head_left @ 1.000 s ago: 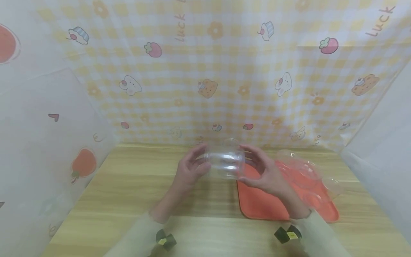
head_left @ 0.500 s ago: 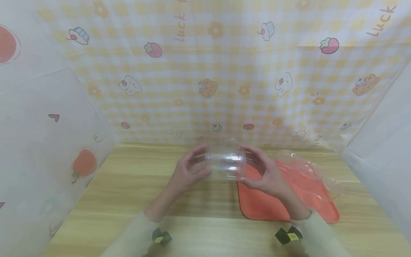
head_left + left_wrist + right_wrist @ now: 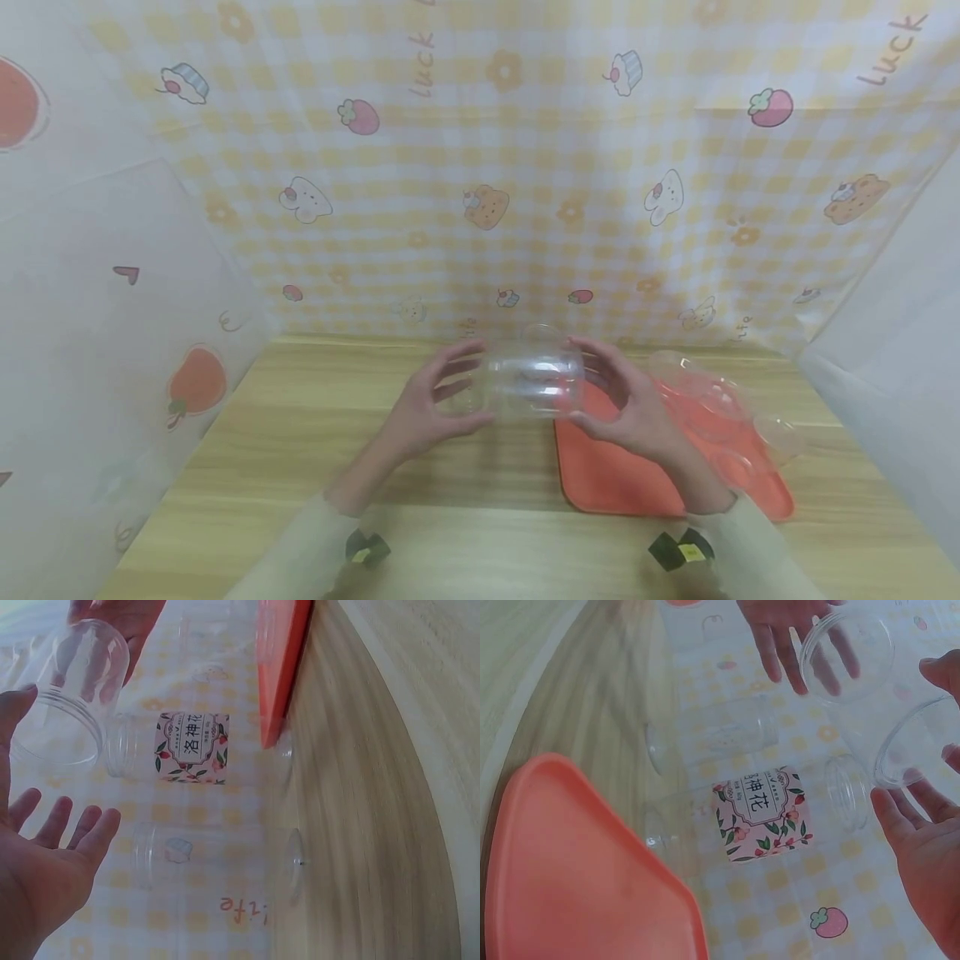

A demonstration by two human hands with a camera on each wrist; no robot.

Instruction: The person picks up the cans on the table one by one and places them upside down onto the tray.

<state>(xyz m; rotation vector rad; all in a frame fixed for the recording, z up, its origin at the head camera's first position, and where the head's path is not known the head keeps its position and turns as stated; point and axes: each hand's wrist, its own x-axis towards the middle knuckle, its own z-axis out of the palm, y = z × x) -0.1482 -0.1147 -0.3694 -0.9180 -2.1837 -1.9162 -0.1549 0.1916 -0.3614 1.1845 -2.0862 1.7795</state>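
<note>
A clear jar lies sideways in the air between both hands. My right hand grips its right end with fingers and thumb. Its threaded mouth faces my left hand, whose fingers and thumb are spread around that end; a gap shows between them and the rim in the left wrist view. Behind the held jar stands another clear jar with a pink floral label bearing Chinese characters. Beside it stands a plain clear jar.
An orange-red tray lies at the right of the wooden table, partly under my right forearm. Several clear round plastic pieces are on and around it. A yellow checked cloth covers the back wall.
My left hand has drawn off leftward from the jar's mouth and its fingers have spread. The right hand and jar have shifted slightly right.
</note>
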